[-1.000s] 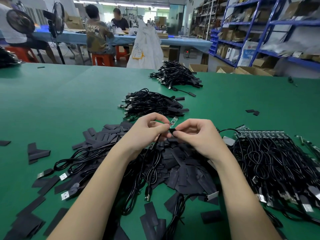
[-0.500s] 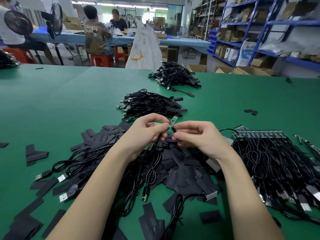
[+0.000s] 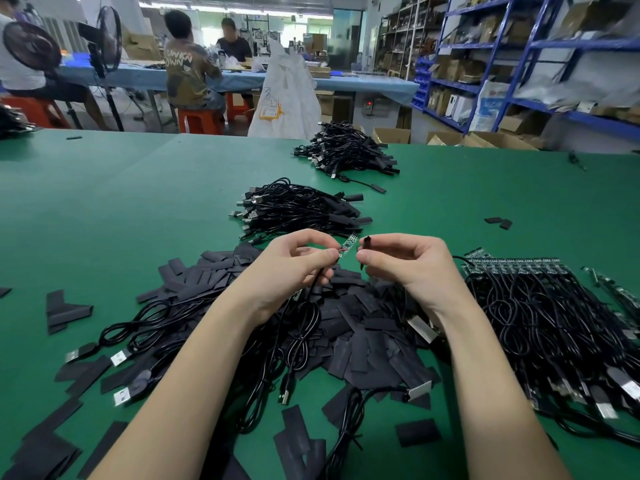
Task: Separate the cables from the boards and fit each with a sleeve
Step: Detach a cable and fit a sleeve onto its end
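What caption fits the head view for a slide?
Left hand pinches a cable's small board; right hand holds a black sleeve beside it.

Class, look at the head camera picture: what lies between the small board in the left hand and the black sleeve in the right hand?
In the head view nothing bridges them: a narrow gap separates the board from the sleeve, with only the green table behind.

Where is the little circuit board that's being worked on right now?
In the head view, the little circuit board sits mid-frame, pinched by the left hand, beside the sleeve in the right hand.
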### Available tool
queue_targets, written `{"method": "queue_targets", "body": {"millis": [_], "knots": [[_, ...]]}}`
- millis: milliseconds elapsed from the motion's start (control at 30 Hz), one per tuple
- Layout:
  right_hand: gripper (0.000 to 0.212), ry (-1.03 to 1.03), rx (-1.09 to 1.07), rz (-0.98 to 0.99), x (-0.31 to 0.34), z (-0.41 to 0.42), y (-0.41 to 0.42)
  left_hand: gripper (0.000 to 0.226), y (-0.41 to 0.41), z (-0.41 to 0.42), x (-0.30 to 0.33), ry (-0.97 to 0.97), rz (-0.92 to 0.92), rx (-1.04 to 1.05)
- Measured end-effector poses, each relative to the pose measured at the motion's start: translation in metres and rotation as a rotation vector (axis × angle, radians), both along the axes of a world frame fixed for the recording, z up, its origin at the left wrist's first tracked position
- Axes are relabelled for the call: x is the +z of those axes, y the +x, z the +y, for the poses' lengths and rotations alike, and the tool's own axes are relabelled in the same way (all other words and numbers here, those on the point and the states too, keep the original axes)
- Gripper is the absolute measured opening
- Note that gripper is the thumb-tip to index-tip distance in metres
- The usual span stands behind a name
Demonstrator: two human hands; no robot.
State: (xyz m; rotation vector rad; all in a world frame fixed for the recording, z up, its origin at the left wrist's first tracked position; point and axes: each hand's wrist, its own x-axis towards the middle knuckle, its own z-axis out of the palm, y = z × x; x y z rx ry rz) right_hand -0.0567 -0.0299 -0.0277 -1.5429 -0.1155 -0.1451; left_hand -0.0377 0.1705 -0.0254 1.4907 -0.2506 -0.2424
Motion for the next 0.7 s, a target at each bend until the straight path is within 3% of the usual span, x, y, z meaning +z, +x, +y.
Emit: {"method": "queue_targets", "body": {"millis": [133,333,700], "knots": [[0.039,0.139,-0.069,0.002,0.001,-0.001,0.0,0.012,0.0,0.0,0.001,0.007,0.005,-0.019],[0.016,0.51,-0.092,0.034,0.005,0.01,0.0,0.009,-0.003,-0.003,0.002,0.011,0.017,-0.06],[0.013,0.592,-0.079,0.039,0.005,0.018,0.0,0.007,-0.004,-0.004,0.003,-0.034,0.036,-0.08]]}}
